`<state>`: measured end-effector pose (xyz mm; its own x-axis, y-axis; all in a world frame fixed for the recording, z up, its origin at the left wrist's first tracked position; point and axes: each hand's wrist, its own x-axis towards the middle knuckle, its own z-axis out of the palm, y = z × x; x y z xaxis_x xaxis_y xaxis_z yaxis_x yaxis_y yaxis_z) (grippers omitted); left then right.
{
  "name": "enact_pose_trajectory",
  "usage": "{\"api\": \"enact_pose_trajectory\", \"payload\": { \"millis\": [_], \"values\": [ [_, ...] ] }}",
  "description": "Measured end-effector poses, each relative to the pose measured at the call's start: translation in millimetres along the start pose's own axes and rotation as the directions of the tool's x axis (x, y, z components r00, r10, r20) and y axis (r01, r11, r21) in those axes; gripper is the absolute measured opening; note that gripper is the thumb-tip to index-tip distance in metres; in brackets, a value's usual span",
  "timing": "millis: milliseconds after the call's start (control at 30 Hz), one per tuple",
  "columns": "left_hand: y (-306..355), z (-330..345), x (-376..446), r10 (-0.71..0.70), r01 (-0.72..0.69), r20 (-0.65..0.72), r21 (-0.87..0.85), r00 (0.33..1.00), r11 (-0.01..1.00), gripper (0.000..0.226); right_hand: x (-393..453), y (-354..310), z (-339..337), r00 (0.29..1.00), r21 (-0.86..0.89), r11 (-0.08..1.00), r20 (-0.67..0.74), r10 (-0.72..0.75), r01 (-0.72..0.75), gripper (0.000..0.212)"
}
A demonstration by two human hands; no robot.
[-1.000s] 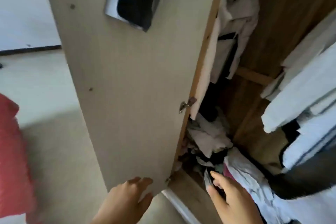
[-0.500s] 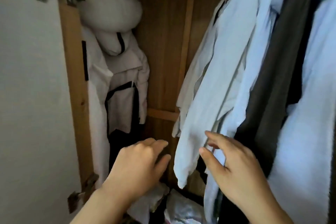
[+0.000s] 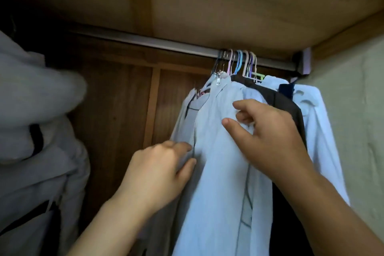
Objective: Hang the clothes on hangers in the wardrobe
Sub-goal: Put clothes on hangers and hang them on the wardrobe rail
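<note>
Several clothes (image 3: 218, 151) already hung at two o'clock; left hand (image 3: 158, 172) pinched the jacket's zipper edge, right hand (image 3: 268, 137) hovered with fingers loosely spread, holding nothing

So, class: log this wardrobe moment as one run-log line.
stage: sorting hung clothes | left hand: pinches light-blue zip jacket | right hand: on the jacket's shoulder, grip unclear | hangers: bunched on rail

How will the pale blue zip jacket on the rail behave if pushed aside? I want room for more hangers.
The pale blue zip jacket looks floppy, creasing under the right hand. It should probably slide easily, since its hanger hooks over the smooth rail. It seems light.
</note>
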<state>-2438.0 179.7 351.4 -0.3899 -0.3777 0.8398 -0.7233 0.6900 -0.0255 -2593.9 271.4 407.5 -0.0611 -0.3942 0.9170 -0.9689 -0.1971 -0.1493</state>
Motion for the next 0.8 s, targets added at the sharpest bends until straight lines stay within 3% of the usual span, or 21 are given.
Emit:
{"api": "enact_pose_trajectory", "payload": {
  "millis": [100,333,500,600,800],
  "values": [
    [-4,5,41,0.017,-0.016,-0.056,0.017,0.998,1.0,0.05,41,5,6,0.999,-0.049,0.999,-0.04,0.014,-0.016,0.04],
    [-15,24,116,0.064,-0.061,-0.027,0.095,0.998,0.994,0.04,96,17,32,0.995,-0.245,0.966,-0.081,0.06,-0.079,0.038],
    [-30,38,140,0.104,-0.096,-0.059,0.12,0.993,0.988,0.04,123,11,45,0.985,-0.486,0.859,-0.027,0.171,-0.163,0.015],
    [-38,48,146,0.118,-0.111,-0.066,0.099,0.991,0.989,0.039,133,12,48,0.979,-0.581,0.798,0.007,0.203,-0.161,0.011],
    [-49,59,149,0.099,-0.091,-0.113,0.068,0.989,0.993,0.044,136,26,47,0.977,-0.527,0.825,-0.06,0.207,-0.207,0.006]
  ]
}}
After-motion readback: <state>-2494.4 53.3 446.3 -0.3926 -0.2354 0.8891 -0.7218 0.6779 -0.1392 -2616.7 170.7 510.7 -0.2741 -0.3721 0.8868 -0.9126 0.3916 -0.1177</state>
